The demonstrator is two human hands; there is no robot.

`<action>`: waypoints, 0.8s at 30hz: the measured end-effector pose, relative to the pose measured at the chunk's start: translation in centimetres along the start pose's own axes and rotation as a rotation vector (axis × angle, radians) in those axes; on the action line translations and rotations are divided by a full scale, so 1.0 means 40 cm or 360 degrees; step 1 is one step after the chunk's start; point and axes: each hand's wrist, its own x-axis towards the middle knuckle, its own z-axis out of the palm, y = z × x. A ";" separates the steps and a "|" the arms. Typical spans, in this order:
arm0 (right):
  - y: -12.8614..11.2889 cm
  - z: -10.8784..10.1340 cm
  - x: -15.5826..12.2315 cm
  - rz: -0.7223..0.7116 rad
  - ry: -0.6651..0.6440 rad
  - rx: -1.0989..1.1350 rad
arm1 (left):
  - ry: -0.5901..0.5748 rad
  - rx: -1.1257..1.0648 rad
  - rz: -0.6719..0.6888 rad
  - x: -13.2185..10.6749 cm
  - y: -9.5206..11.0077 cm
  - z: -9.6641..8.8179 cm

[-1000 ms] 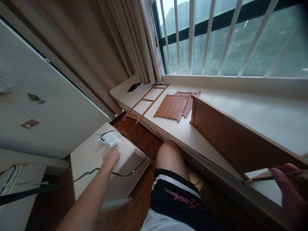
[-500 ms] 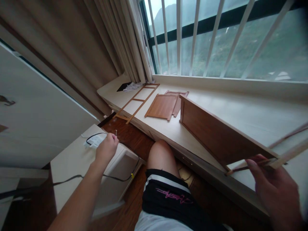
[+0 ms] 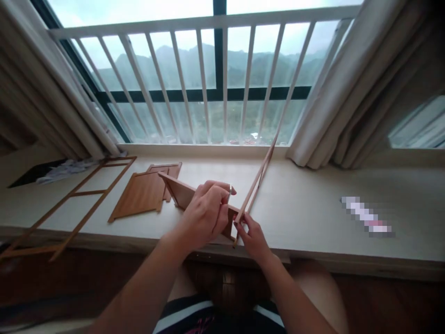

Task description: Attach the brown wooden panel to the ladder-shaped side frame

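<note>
Both hands meet at the near end of a wooden panel (image 3: 181, 195) that stands on its edge on the pale window-side surface (image 3: 306, 208). The left hand (image 3: 205, 213) sits on top of the panel's near corner, fingers curled in and pinched together on a small metal pin (image 3: 230, 192), probably a screw or nail, which pokes up just past the fingertips. The panel runs away from that hand toward the upper left, so most of the board shows beyond the knuckles.

The right hand (image 3: 252, 236) is just to the right and a bit lower, fingers closed on the bottom end of a thin wooden frame (image 3: 259, 174) made of slim rails. That frame leans up and away to the right, toward the window bars (image 3: 222, 83), with its lower end right at the panel's corner between the two hands. Can't tell if the two pieces are actually joined there.

Off to the left, flat on the surface, lie a board with battens (image 3: 139, 195), a second smaller board (image 3: 168, 169) tucked partly under it, and a ladder-like frame (image 3: 69, 204) hanging over the front edge.
</note>
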 end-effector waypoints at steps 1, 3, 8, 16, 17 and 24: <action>-0.005 -0.001 0.000 -0.0015 0.0002 -0.0001 | -0.0067 -0.0027 0.0071 0.028 -0.006 0.012; -0.010 -0.003 -0.001 -0.0027 0.0020 -0.0005 | -0.0228 -0.0097 0.0190 0.068 -0.016 0.035; 0.000 0.000 0.000 -0.0017 0.0057 0.0018 | -0.0551 -0.0252 0.0227 0.090 -0.033 0.094; -0.012 -0.015 0.002 -0.0046 -0.0002 0.0002 | -0.0533 -0.0291 0.0004 0.082 -0.045 0.141; -0.013 -0.023 0.001 -0.0048 -0.0015 -0.0015 | -0.0532 -0.0282 0.0013 0.083 -0.043 0.140; -0.050 -0.149 0.002 -0.0183 0.0346 -0.0154 | -0.0540 -0.0246 0.0080 0.090 -0.037 0.134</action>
